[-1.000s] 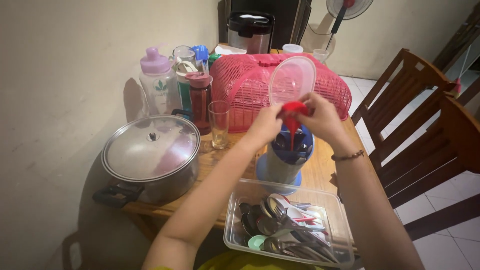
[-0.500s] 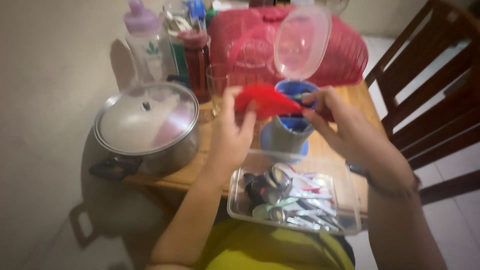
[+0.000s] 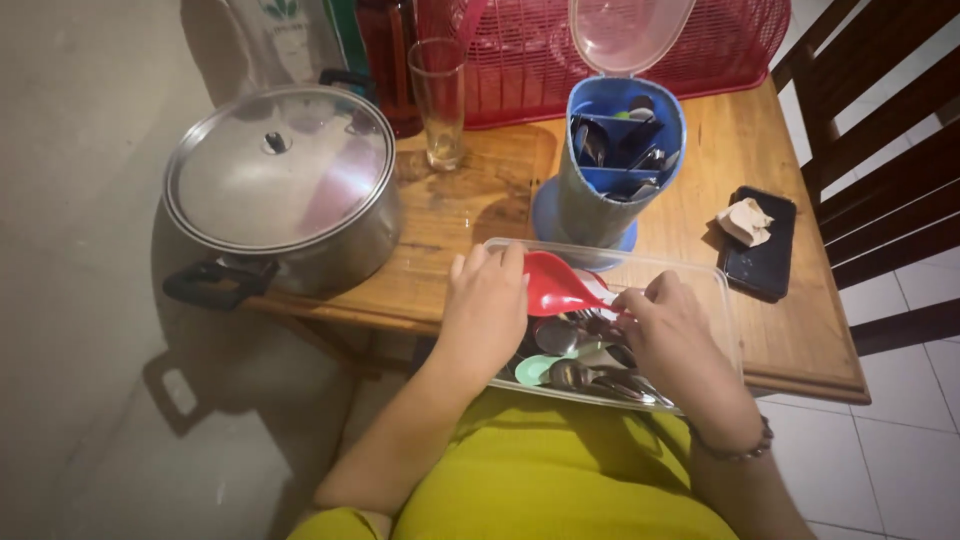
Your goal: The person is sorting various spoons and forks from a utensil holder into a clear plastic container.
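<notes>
My left hand [image 3: 487,305] grips a red plastic rice scoop [image 3: 556,284] by its broad end, low over a clear plastic tub [image 3: 722,305] full of metal spoons [image 3: 575,360]. My right hand [image 3: 672,330] pinches the scoop's narrow handle end at the tub's right side. Behind the tub stands a blue cutlery holder [image 3: 607,170] with its clear lid [image 3: 628,30] flipped up and several utensils inside.
A steel pot with a lid [image 3: 280,190] sits at the table's left. A drinking glass [image 3: 439,100], a red mesh food cover [image 3: 620,50], a dark phone [image 3: 761,243] with a crumpled paper on it, and wooden chairs [image 3: 880,140] at the right surround the wooden table [image 3: 470,200].
Both hands brought the red scoop down from above the blue holder to the clear tub. The camera tilted downward.
</notes>
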